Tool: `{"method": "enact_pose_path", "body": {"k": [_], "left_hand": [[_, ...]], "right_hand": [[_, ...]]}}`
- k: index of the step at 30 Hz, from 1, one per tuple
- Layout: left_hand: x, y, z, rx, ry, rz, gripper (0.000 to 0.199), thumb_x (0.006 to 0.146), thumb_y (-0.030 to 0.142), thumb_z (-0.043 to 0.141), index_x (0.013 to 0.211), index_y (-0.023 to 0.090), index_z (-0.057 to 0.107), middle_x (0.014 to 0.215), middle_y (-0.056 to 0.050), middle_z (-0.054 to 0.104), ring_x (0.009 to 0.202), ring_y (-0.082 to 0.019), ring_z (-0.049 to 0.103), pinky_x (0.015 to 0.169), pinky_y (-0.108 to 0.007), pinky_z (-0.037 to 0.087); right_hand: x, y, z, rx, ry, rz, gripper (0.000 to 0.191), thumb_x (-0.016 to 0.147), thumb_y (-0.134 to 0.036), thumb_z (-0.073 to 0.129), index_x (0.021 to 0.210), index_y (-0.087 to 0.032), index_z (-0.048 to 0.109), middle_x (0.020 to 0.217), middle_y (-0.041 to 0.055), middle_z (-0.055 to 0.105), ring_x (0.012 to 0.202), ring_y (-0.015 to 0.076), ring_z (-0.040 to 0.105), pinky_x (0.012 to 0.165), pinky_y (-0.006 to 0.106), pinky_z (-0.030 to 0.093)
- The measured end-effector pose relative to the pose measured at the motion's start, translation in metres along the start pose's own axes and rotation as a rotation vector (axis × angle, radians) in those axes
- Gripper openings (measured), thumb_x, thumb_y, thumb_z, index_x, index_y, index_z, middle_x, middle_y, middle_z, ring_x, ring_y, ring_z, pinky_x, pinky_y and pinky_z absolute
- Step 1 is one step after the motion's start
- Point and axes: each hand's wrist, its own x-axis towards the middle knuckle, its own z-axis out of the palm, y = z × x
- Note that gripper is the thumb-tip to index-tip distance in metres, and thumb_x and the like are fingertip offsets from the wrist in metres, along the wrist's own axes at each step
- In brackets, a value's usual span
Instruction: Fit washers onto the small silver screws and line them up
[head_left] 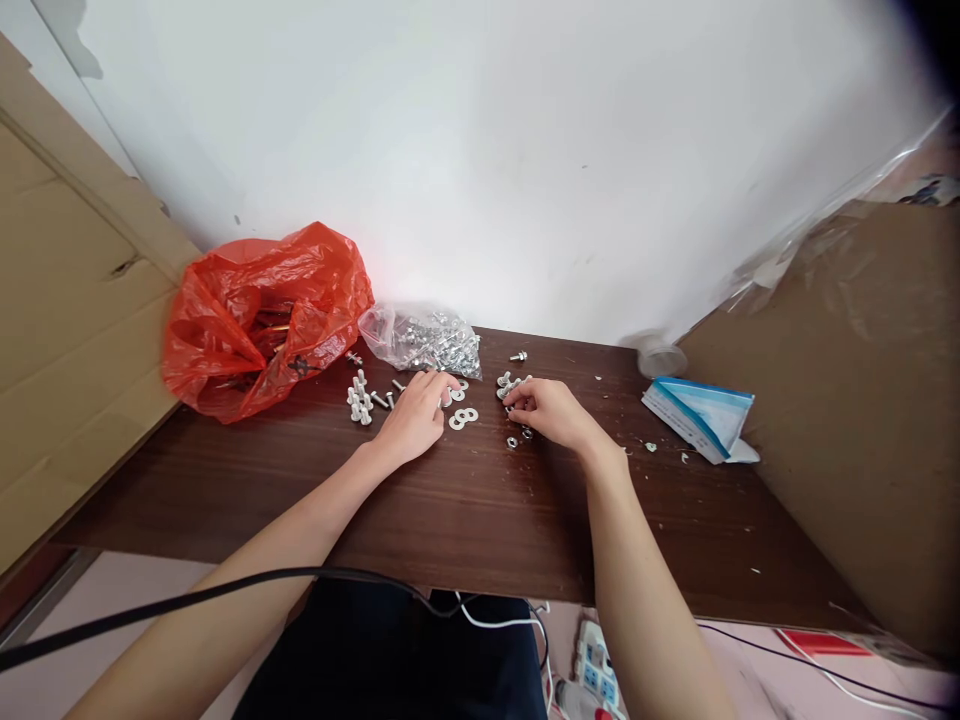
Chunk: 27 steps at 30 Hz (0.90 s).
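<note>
My left hand [417,412] rests on the dark table with curled fingers, its fingertips at the flat washers [463,416]. What its fingers pinch, if anything, is hidden. Beside it on the left lie loose bolts [386,400], and further left a cluster of bolts [360,402] stands upright on their heads. My right hand [551,412] has thumb and fingers closed together over a small group of hardware; its fingertips hide what they grip. Just beyond those fingers sit assembled bolts [506,381]. Hex nuts [512,442] lie below the hand, and a single bolt [519,356] lies behind.
A red plastic bag [330,290] with metal pieces inside stands at the back left. Next to it lies a clear bag of hardware [442,345]. To the right are a blue-and-white packet [701,415] and a clear round container [660,358]. Cardboard [67,300] walls both sides.
</note>
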Motion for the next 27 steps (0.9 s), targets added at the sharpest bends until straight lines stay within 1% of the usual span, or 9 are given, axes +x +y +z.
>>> {"method": "enact_pose_path", "body": {"k": [6, 10, 12, 15, 18, 20, 21, 23, 27], "left_hand": [[-0.001, 0.001, -0.001, -0.018, 0.003, -0.011, 0.04, 0.068, -0.005, 0.044, 0.098, 0.017, 0.055, 0.083, -0.003, 0.056, 0.085, -0.019, 0.05, 0.071, -0.029, 0.043], [-0.001, 0.002, -0.001, -0.031, 0.001, -0.051, 0.046, 0.07, -0.004, 0.046, 0.11, 0.018, 0.05, 0.084, -0.002, 0.058, 0.083, -0.018, 0.053, 0.076, -0.031, 0.044], [-0.001, 0.002, -0.001, -0.052, -0.004, -0.051, 0.048, 0.072, -0.003, 0.045, 0.115, 0.018, 0.048, 0.086, -0.003, 0.059, 0.083, -0.017, 0.054, 0.078, -0.031, 0.045], [0.0, 0.004, -0.001, -0.126, -0.008, -0.007, 0.047, 0.076, -0.001, 0.045, 0.119, 0.018, 0.045, 0.088, -0.003, 0.061, 0.082, -0.016, 0.056, 0.08, -0.031, 0.046], [0.0, 0.01, 0.0, -0.253, -0.047, 0.043, 0.047, 0.079, 0.002, 0.046, 0.122, 0.019, 0.042, 0.088, -0.002, 0.063, 0.079, -0.014, 0.058, 0.079, -0.03, 0.047], [0.0, 0.013, 0.001, -0.329, -0.099, 0.051, 0.05, 0.079, 0.003, 0.049, 0.125, 0.019, 0.039, 0.086, -0.001, 0.065, 0.076, -0.013, 0.059, 0.078, -0.029, 0.048], [0.0, 0.015, 0.002, -0.349, -0.123, 0.048, 0.051, 0.079, 0.004, 0.05, 0.126, 0.019, 0.038, 0.085, -0.001, 0.065, 0.076, -0.013, 0.06, 0.077, -0.028, 0.048], [0.0, 0.017, 0.002, -0.356, -0.149, 0.031, 0.054, 0.078, 0.006, 0.053, 0.127, 0.019, 0.037, 0.083, 0.0, 0.066, 0.076, -0.013, 0.061, 0.076, -0.028, 0.048], [0.0, 0.016, 0.001, -0.322, -0.131, -0.045, 0.059, 0.077, 0.009, 0.057, 0.131, 0.018, 0.036, 0.083, -0.001, 0.066, 0.077, -0.016, 0.062, 0.074, -0.029, 0.049]], "right_hand": [[-0.001, -0.002, 0.002, -0.018, 0.002, 0.001, 0.011, 0.072, -0.011, 0.064, 0.079, -0.017, 0.069, 0.068, 0.0007, 0.064, 0.063, 0.0145, 0.058, 0.061, 0.026, 0.042], [-0.001, -0.002, 0.003, 0.001, -0.025, 0.001, 0.002, 0.073, -0.018, 0.066, 0.074, -0.017, 0.064, 0.066, 0.0002, 0.062, 0.061, 0.0149, 0.057, 0.059, 0.026, 0.041], [-0.001, -0.002, 0.004, 0.033, -0.029, -0.005, 0.007, 0.073, -0.019, 0.067, 0.071, -0.017, 0.061, 0.066, 0.0001, 0.063, 0.06, 0.0146, 0.057, 0.058, 0.026, 0.041], [-0.001, -0.003, 0.005, 0.069, -0.021, -0.033, 0.009, 0.072, -0.016, 0.067, 0.068, -0.018, 0.059, 0.067, 0.0001, 0.064, 0.06, 0.0141, 0.057, 0.058, 0.026, 0.042], [-0.001, -0.007, 0.005, 0.143, 0.007, -0.086, 0.007, 0.073, -0.016, 0.067, 0.071, -0.018, 0.061, 0.066, -0.0004, 0.064, 0.06, 0.0137, 0.057, 0.059, 0.026, 0.043], [-0.001, -0.011, 0.007, 0.195, 0.069, -0.137, 0.004, 0.075, -0.017, 0.066, 0.078, -0.018, 0.063, 0.069, 0.0, 0.064, 0.062, 0.0137, 0.057, 0.06, 0.026, 0.044], [-0.001, -0.014, 0.008, 0.211, 0.106, -0.169, 0.005, 0.076, -0.017, 0.065, 0.081, -0.018, 0.065, 0.071, 0.0004, 0.064, 0.063, 0.0137, 0.057, 0.061, 0.027, 0.045], [-0.001, -0.022, 0.012, 0.227, 0.171, -0.244, 0.008, 0.078, -0.016, 0.063, 0.085, -0.018, 0.067, 0.075, 0.0014, 0.064, 0.064, 0.0134, 0.056, 0.062, 0.027, 0.045], [-0.001, -0.04, 0.025, 0.283, 0.24, -0.386, 0.008, 0.081, -0.015, 0.061, 0.082, -0.019, 0.068, 0.08, 0.0028, 0.062, 0.068, 0.0135, 0.056, 0.063, 0.027, 0.046]]}}
